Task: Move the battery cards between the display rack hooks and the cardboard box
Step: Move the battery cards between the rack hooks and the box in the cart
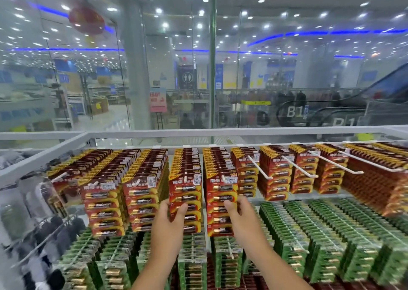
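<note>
I see both hands raised to the top row of the display rack (pixel 154 135), each on its own stack of red battery cards. My left hand (pixel 170 221) holds the stack left of centre (pixel 185 192): the thumb lies across the front card and the fingers wrap round its left edge. My right hand (pixel 239 214) holds the neighbouring stack to the right (pixel 220 192), with the thumb pressed on the front card and the fingers curled behind its right edge. Both stacks hang on white hooks (pixel 186 177) whose tips poke through the card tops.

The cards are red and dark maroon with a yellow band, white characters on the header, a small white price sticker at the upper right and several gold-and-black batteries lying crosswise, one above another. More red stacks fill the row to the left and right. To the right, four long hooks (pixel 260 168) stick out bare in front of shorter stacks.

Below, nearer to me, hang rows of green battery cards (pixel 320 234). Beyond the rack, a glass wall (pixel 254 79) shows a shop floor and an escalator marked B1 (pixel 294 112).
</note>
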Available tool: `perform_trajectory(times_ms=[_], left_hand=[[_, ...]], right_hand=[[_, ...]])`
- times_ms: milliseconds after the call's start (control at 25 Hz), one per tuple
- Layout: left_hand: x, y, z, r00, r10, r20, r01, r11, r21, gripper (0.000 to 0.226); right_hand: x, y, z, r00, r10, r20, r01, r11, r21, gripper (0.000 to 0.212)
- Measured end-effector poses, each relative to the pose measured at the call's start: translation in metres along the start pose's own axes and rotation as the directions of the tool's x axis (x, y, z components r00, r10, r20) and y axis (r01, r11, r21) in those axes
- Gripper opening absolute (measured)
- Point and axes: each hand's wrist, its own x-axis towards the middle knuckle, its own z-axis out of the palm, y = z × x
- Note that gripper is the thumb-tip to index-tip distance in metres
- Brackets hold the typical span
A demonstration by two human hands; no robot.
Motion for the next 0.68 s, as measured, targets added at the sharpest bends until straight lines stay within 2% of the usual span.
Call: perform_trajectory(times_ms=[80, 240, 400, 560, 680], left_hand=[[0.0, -0.004, 0.001, 1.0, 0.018, -0.006, -0.018, 0.999, 0.04, 0.072], [0.0, -0.024, 0.002, 0.999, 0.036, 0.024, -0.038, 0.994, 0.102, 0.08], [-0.005, -0.047, -0.006, 0.995, -0.002, 0.099, -0.006, 0.996, 0.084, 0.066], [-0.026, -0.074, -0.008, 0.987, -0.081, 0.138, 0.074, 0.996, 0.057, 0.071], [-0.056, -0.076, 0.001, 0.972, -0.126, 0.198, 0.129, 0.992, -0.001, 0.065]], right_hand=[[0.002, 0.005, 0.004, 0.999, -0.017, -0.051, 0.015, 0.999, -0.037, 0.075], [0.0, 0.007, 0.004, 0.989, 0.062, -0.131, -0.069, 0.997, -0.046, 0.031], [-0.01, 0.011, -0.003, 0.976, 0.056, -0.211, -0.078, 0.992, -0.095, 0.029], [-0.035, 0.029, -0.014, 0.968, 0.128, -0.217, -0.147, 0.986, -0.074, 0.034], [-0.067, 0.042, -0.03, 0.961, 0.177, -0.212, -0.192, 0.98, -0.051, 0.038]])
